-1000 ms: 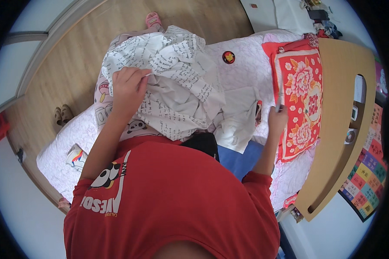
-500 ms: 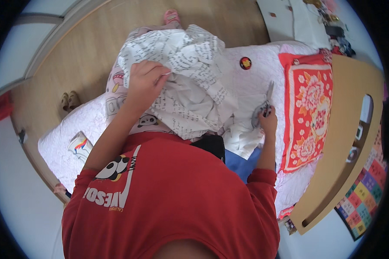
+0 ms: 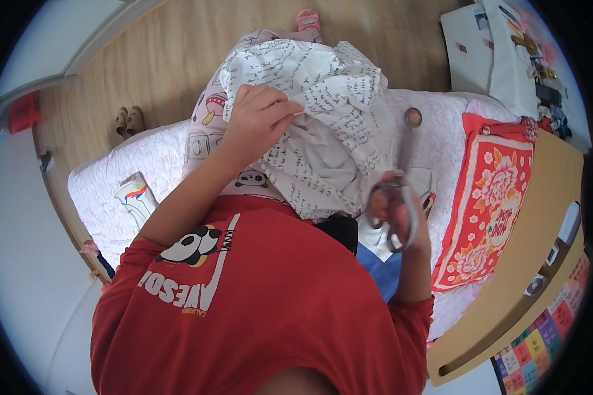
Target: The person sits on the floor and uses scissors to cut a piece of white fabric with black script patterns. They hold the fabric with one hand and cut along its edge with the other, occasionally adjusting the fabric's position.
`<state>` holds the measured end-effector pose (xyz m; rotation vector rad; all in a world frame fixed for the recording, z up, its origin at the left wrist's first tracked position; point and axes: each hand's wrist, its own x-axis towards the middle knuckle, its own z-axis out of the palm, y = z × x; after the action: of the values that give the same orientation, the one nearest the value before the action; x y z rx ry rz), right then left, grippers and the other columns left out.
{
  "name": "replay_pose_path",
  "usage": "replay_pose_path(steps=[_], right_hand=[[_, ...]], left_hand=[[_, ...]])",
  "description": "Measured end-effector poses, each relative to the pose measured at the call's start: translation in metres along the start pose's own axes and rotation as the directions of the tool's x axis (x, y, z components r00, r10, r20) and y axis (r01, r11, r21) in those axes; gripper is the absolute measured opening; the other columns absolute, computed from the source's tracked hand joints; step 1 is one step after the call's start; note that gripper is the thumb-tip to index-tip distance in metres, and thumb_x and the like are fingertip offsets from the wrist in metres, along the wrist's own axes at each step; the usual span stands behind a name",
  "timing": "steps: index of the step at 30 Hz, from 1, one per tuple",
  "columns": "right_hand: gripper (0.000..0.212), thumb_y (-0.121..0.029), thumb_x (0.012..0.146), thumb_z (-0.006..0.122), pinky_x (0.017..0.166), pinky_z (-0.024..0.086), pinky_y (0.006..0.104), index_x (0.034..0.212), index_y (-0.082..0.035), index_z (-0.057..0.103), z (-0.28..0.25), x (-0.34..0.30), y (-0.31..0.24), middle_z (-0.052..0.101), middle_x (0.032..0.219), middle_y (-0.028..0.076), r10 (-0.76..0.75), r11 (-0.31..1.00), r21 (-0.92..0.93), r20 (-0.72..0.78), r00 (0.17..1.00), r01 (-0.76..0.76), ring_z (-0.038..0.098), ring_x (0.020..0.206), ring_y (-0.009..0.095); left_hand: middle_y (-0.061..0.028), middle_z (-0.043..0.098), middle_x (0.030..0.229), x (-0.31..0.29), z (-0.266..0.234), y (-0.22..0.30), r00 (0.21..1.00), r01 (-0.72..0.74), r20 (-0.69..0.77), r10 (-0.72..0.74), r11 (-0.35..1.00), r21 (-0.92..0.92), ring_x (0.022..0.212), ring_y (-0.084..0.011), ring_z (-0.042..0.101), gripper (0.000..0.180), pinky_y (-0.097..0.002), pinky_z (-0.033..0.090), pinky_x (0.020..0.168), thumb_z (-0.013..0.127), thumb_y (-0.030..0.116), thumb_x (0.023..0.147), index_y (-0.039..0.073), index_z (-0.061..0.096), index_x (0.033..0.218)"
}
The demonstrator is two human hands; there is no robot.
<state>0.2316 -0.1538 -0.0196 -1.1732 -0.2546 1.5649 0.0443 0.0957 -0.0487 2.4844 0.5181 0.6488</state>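
Observation:
A white cloth [image 3: 323, 148] printed with black script lies rumpled over my lap. My left hand [image 3: 260, 122] is closed in a pinch at its upper left part, with a small white bit showing at the fingertips; whether that is a fold or a thread I cannot tell. Raised beside the cloth's right edge, my right hand [image 3: 405, 214] grips a pair of scissors [image 3: 403, 164] by the handles, smeared by motion. The blades look closed together and point away from me. Just beyond their tips lies a small round dark thing [image 3: 413, 117] with a red and yellow top.
I sit on a bed with a pale quilt [image 3: 102, 172]. At the right are a red floral pillow [image 3: 484, 204] and a wooden headboard [image 3: 543, 243]. Black cloth [image 3: 341, 230] and blue cloth [image 3: 379, 271] lie by my right side. A white patterned item [image 3: 137, 197] rests at left.
My right hand has lifted the scissors from the bed and brought them nearer to the cloth. My left hand keeps its pinch. The whole view has shifted slightly.

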Motion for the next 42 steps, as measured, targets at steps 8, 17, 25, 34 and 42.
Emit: replay_pose_path(steps=[8,17,25,34,42], right_hand=[[0.05,-0.047,0.087,0.051,0.054,0.032,0.0204,0.11,-0.003,0.044,0.037,0.035,0.005,0.039,0.068,-0.003,0.261,0.964,-0.125,0.249,0.933,-0.236,0.038,0.061,0.007],[0.046,-0.046,0.091,0.044,0.048,0.031,0.0207,0.103,-0.001,0.048,0.04,0.052,-0.011,0.038,0.06,-0.003,0.309,0.938,-0.227,0.205,0.929,-0.261,0.036,0.053,0.007],[0.046,-0.044,0.091,0.042,0.046,0.029,0.0201,0.102,0.0,0.048,0.043,0.052,-0.021,0.038,0.062,-0.002,0.366,0.917,-0.242,0.189,0.911,-0.318,0.035,0.052,0.006],[0.044,-0.042,0.091,0.043,0.043,0.028,0.0202,0.1,0.001,0.048,0.044,0.054,-0.017,0.038,0.059,-0.002,0.341,0.926,-0.224,0.157,0.927,-0.303,0.035,0.048,0.006],[0.035,-0.032,0.091,0.047,0.041,0.029,0.0196,0.097,0.003,0.051,0.047,0.06,-0.024,0.039,0.053,-0.002,0.375,0.882,-0.338,0.082,0.923,-0.328,0.035,0.043,0.005]], left_hand=[[-0.0007,0.061,0.086,0.001,0.0,-0.006,0.998,0.059,0.008,-0.059,0.996,-0.063,0.075,-0.0169,0.054,0.019,-0.0291,0.036,0.069,0.066,0.002,0.067,0.01,0.064,0.084],[0.0003,0.06,0.084,0.002,-0.004,-0.008,0.998,0.055,0.042,-0.052,0.996,-0.065,0.076,-0.0161,0.055,0.018,-0.0288,0.036,0.069,0.067,0.003,0.066,0.01,0.064,0.082],[0.0018,0.058,0.082,-0.001,-0.002,-0.009,0.996,0.084,0.002,-0.084,0.994,-0.075,0.077,-0.0148,0.055,0.013,-0.0291,0.035,0.069,0.067,0.006,0.067,0.011,0.063,0.078],[0.002,0.058,0.082,0.001,-0.004,-0.008,0.998,0.06,0.0,-0.061,0.996,-0.072,0.076,-0.0145,0.054,0.015,-0.0292,0.035,0.068,0.068,0.005,0.066,0.011,0.064,0.079],[0.0035,0.058,0.079,0.0,-0.004,-0.007,0.999,0.015,-0.027,-0.017,0.997,-0.069,0.073,-0.0135,0.053,0.015,-0.0286,0.034,0.066,0.068,0.005,0.065,0.012,0.065,0.078]])
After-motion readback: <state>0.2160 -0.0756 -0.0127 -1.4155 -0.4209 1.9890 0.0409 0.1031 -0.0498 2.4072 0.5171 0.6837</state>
